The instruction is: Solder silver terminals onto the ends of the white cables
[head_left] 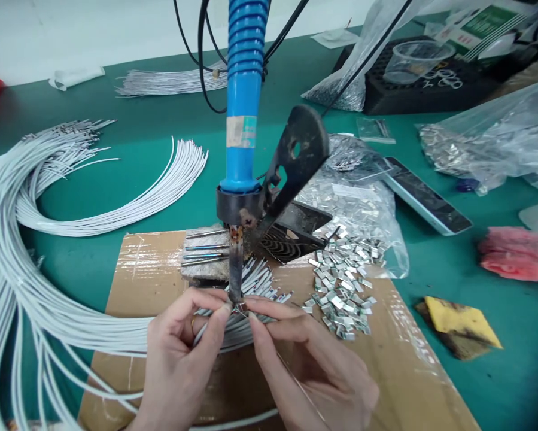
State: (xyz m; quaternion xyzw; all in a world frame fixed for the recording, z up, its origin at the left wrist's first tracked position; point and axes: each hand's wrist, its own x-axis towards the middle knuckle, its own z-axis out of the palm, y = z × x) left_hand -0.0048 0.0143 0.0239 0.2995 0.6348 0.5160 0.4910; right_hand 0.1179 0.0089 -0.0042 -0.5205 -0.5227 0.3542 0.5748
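We are working right under the soldering iron with the ribbed blue plastic handle (244, 114), whose dark, upright metal tip (236, 269) is pointing down between our hands while a perforated black metal bracket (298, 149) is standing beside it. Our left hand (183, 344) is pinching between thumb and forefinger, seemingly on a slim white-sheathed cable (200, 335), though the fingers are hiding most of it. Our right hand (311, 359) is grasping a thin metallic wire (295, 383), which is running back across the palm. The tiny silvery metal piece (240, 307) is sitting at the tip, between both sets of fingertips; we are not making out exactly how it is joining the cable. We are judging this to be the heating step, with the wire probably serving as solder. The next move is calling, we think, for steady fingers and a small feed of wire at the joint. Behind the hands, a thick bundle of white cables (89, 323) is curving in from the left, and loose rectangular silver metal pieces (340, 293) are lying to the right, partly on the brown cardboard sheet (407, 365) covering the green surface (434, 269).
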